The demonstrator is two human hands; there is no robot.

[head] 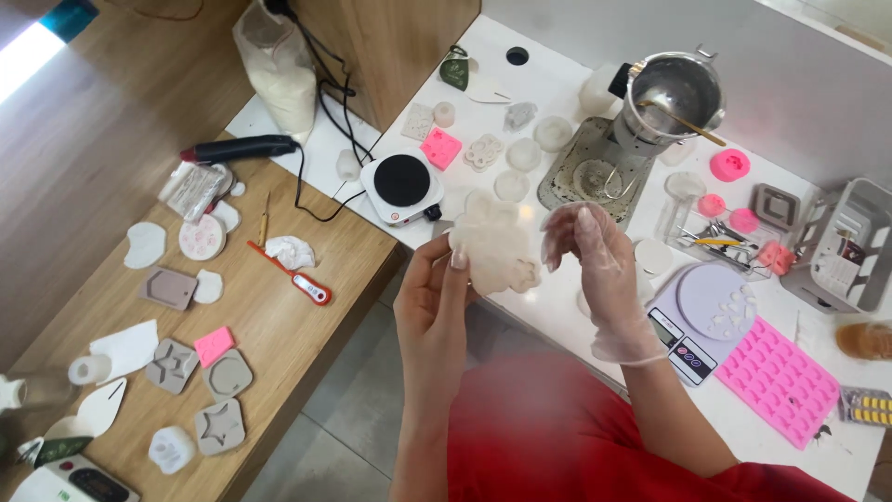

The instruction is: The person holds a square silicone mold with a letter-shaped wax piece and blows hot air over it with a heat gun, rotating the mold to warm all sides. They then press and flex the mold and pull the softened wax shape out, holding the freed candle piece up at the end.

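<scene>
My left fingers (pixel 452 263) are closed on the edge of a white flower-shaped silicone mould (pixel 492 244), thumb on one side and the others behind it, so the mould stands almost upright in the air above the gap between the two tabletops, near the edge of the white tabletop (pixel 557 307). My right hand (pixel 595 265) wears a thin clear glove; its fingers are bent and a little apart, just beside the mould on the right, and I cannot tell if they touch it. Both forearms rise from my lap, the left wrist straight, the right one turned inward. I judge the work is in the middle — the mould is already in hand, but whether a piece is still inside I cannot see. Further out many white cast pieces and other moulds lie around: a small black hot plate (pixel 401 181), a metal melting pot (pixel 674 93), a scale (pixel 692 321), a pink tray mould (pixel 780 379). On the wooden tabletop (pixel 279 325) to the left are grey moulds and a red thermometer (pixel 295 277).
</scene>
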